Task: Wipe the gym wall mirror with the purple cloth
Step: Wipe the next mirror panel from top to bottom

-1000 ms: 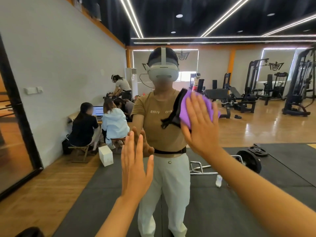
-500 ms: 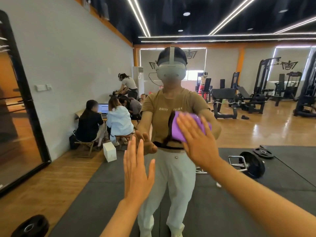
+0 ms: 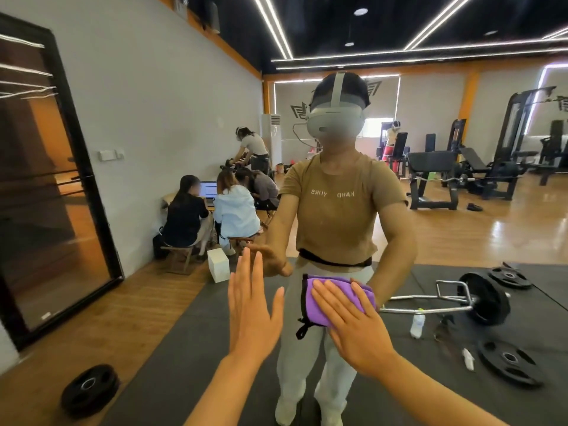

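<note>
Partly hidden — purple cloth (image 3: 319, 305) under right hand (image 3: 353, 330).

Gym room seen w/ white wall (image 3: 147, 96) at 10 o'clock, black ceiling w/ LED strips (image 3: 273, 29) at 12. Wood floor (image 3: 461, 238), dark mats (image 3: 190, 348) at 6. Weight machines (image 3: 504, 161) at 3, black-framed door (image 3: 58, 192) at 9.

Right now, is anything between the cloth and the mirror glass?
Nothing visible. The right hand presses the purple cloth flat against the mirror, fingers straight. The left hand lies flat on the glass beside it, apart from the cloth.
</note>
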